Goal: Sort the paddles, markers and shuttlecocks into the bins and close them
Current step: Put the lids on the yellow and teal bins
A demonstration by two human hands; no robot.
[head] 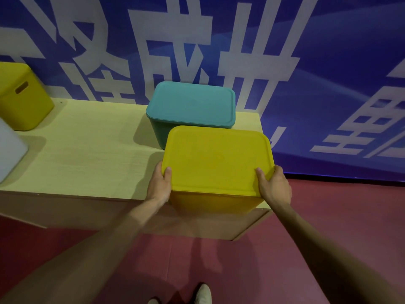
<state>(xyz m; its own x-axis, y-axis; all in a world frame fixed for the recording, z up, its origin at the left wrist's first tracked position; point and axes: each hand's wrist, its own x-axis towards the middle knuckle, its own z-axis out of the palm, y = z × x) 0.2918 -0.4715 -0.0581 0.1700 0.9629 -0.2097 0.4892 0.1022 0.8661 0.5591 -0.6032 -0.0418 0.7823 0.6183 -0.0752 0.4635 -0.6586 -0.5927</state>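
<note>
Hands, two: left hand (159, 183) and right hand (275, 185) each grip a near corner of the lidded yellow bin (217, 163), frame centre, over the tabletop (87, 154). Teal bin (190, 104), one, lidded, just behind. Second yellow bin (22, 102), upper left. Banner (328, 62): white Chinese characters, 成 legible.

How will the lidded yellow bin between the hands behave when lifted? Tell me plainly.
The yellow bin looks like rigid plastic, so it should probably keep shape. Smooth walls may slip; left hand and right hand grip opposite sides. Weight unclear: lid hides contents.
</note>
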